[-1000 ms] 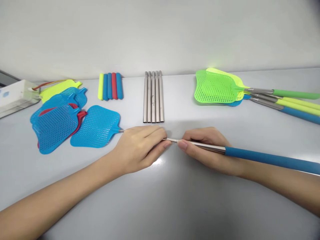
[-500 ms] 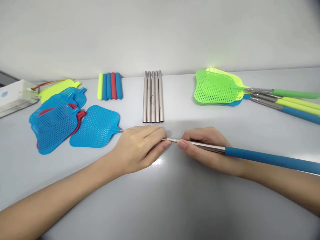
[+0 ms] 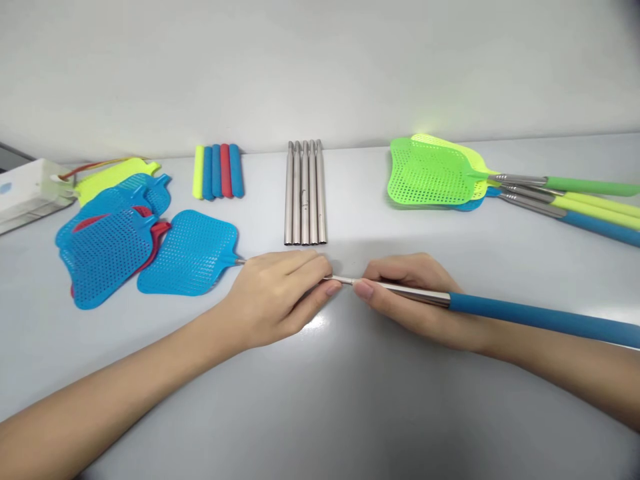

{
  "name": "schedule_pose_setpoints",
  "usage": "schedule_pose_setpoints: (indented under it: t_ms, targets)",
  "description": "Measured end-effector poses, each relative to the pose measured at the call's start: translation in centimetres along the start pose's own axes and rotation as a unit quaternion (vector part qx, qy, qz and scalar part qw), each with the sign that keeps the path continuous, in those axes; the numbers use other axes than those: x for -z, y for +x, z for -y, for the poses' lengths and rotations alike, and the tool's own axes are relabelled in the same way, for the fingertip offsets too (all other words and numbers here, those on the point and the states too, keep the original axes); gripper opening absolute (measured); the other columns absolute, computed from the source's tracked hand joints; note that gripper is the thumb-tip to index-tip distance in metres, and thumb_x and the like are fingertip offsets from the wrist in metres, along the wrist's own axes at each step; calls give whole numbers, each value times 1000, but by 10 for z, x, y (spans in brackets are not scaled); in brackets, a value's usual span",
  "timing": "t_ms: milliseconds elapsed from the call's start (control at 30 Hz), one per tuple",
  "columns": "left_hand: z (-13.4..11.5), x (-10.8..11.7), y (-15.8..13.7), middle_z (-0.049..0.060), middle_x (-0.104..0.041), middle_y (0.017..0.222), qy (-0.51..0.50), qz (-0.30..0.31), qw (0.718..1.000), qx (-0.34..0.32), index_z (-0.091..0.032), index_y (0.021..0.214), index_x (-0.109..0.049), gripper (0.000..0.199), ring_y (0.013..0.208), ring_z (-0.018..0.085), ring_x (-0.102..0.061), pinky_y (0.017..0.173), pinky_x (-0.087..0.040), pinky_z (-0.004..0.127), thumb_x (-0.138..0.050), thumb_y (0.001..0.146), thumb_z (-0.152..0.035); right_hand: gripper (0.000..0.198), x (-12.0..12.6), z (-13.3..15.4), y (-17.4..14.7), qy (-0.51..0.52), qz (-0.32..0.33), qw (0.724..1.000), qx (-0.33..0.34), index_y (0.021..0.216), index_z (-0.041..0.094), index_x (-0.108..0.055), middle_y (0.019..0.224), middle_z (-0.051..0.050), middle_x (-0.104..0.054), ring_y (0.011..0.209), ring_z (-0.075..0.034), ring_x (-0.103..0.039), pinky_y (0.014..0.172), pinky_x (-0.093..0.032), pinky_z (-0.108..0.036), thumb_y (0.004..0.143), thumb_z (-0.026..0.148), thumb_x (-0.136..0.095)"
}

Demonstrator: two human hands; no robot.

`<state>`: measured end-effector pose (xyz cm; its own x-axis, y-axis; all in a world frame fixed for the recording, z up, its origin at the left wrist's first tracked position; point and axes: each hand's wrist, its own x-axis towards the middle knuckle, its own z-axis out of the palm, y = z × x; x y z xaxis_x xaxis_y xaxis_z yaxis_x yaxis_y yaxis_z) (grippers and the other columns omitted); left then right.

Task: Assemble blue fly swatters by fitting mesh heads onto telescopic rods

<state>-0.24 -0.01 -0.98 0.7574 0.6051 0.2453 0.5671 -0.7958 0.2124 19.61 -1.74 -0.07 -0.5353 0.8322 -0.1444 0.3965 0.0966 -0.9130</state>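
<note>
A fly swatter with a blue perforated head (image 3: 193,253) lies across the table in front of me. My left hand (image 3: 280,297) is closed round its thin metal rod, just right of the head, hiding much of the rod. Farther right, my right hand (image 3: 413,293) pinches the thicker metal tube at the point where the thin rod meets it. From there the blue foam grip (image 3: 540,317) runs over my right forearm and out of view. A short stretch of bare rod (image 3: 343,279) shows between the two hands.
Loose blue, red and yellow swatter heads (image 3: 113,257) overlap at the left, near a white box (image 3: 33,193). Behind my hands lie several foam grips (image 3: 217,172) and several metal tubes (image 3: 305,197). Swatters with handles, a green one (image 3: 433,177) on top, are piled at the right.
Both hands keep their hold on the swatter in almost the same place. The view has shifted very slightly; nothing else has visibly moved.
</note>
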Motion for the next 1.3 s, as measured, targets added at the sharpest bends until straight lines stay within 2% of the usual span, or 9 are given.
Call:
schedule_pose_setpoints:
  t_ms: [867,1133,1300]
  targets:
    - [0,-1,-1,-2,-46,58,-13,-3,1000,4,-17,73,-47,19,51,9,-43,48,-30,21,-36,85,-27,35,0,-1,-1,10,-1,1000,19,57,15,-45,49,5,-39,46,-5,-33,41,-22,-19,83,37,-40]
    - [-1,1,1,-2,-46,58,-5,-4,1000,-5,-16,71,-47,20,50,9,-42,47,-29,21,-36,85,-26,32,2,7,-2,29,7,999,-15,56,15,-43,50,5,-37,48,-5,-34,44,-24,-19,83,31,-42]
    - [0,0,0,-1,-47,58,-1,-4,1000,-5,-16,71,-47,20,50,9,-42,46,-29,21,-36,85,-26,32,2,8,-1,24,3,1000,-10,56,15,-44,50,5,-38,48,-5,-34,44,-23,-19,83,31,-42]
